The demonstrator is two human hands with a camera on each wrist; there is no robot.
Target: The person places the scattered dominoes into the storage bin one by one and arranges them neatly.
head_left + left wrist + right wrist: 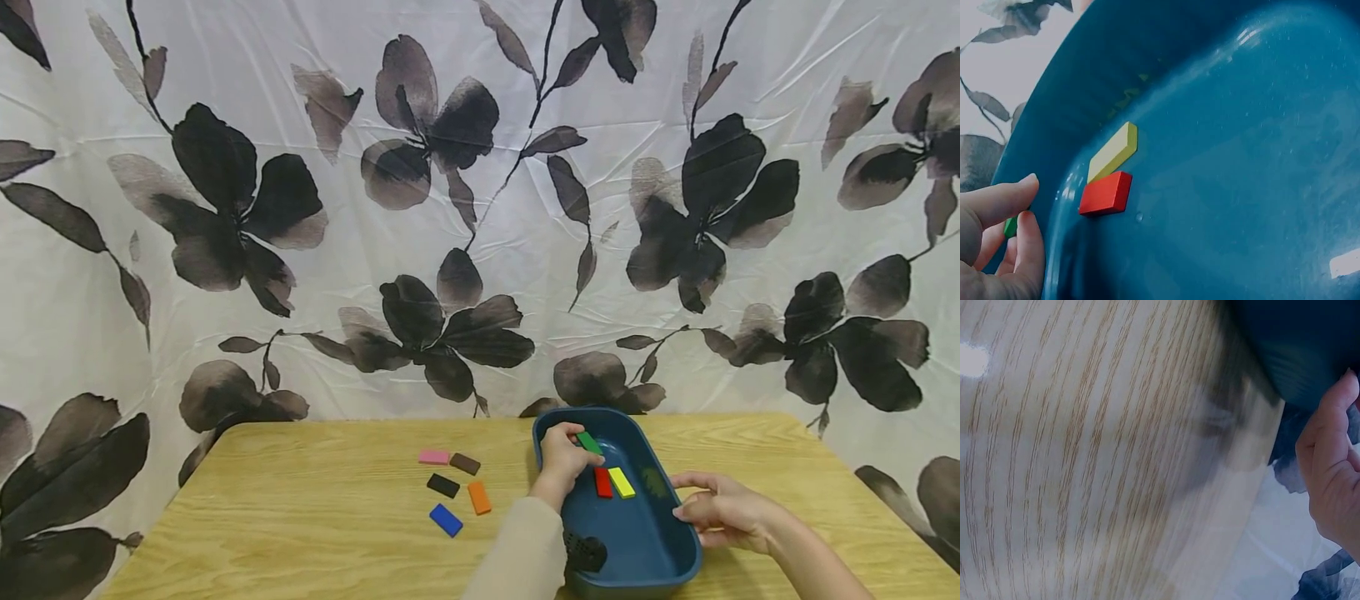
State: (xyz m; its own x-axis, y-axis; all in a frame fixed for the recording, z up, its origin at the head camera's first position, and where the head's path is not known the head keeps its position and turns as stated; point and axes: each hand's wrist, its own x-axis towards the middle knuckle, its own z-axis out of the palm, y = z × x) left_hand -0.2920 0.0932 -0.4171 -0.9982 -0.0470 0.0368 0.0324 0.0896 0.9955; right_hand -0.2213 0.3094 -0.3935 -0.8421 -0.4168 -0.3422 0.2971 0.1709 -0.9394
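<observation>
In the head view my left hand [564,458] is over the far left part of a dark blue tub [637,575], pinching a green block [588,442] between thumb and fingers. The left wrist view shows only a sliver of that green block [1011,226] behind the fingers. A red block [603,482] and a yellow block [621,482] lie on the tub's floor, close together. Outside the tub, my right hand [731,510] touches its right wall with loosely bent fingers. The right wrist view shows that hand [1335,462] partly, at the tub's side.
Left of the tub, on the wooden table [300,500], lie a pink block [433,457], a brown block [465,463], a black block [443,485], an orange block [479,497] and a blue block [446,520]. A floral cloth [525,250] hangs behind the table.
</observation>
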